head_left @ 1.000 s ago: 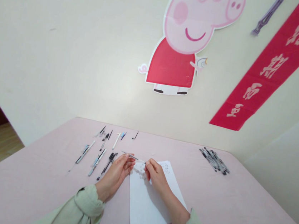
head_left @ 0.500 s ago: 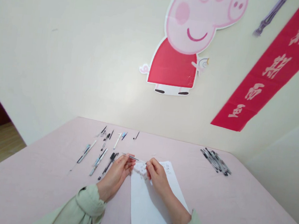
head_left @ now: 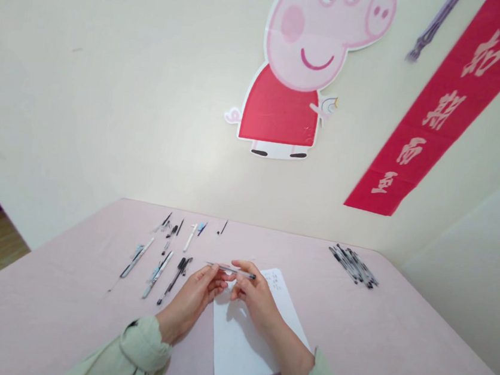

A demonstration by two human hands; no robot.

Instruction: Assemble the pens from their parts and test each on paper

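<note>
Above the top part of a white sheet of paper (head_left: 249,350), a slim pen (head_left: 235,271) with a clear barrel and a black end lies almost level between my two hands. My left hand (head_left: 196,296) is closed, its thumb and fingers pinching the pen's left, thin end. My right hand (head_left: 257,300) curls round the black end, with the index finger stretched along the barrel. Small handwriting shows on the paper near the right hand; the rest of that top part is covered by my fingers.
Left of my hands lie a black pen (head_left: 172,284), white-and-blue pens (head_left: 157,274) and another light pen (head_left: 137,259). Several loose pen parts (head_left: 171,231) lie farther back. A pile of pens (head_left: 353,265) rests at the back right. The pink-covered table (head_left: 362,345) meets the wall.
My right hand has shifted its grip from a pinch at the pen's right end to fingers around it, and the black end now shows. The whole view has turned slightly right.
</note>
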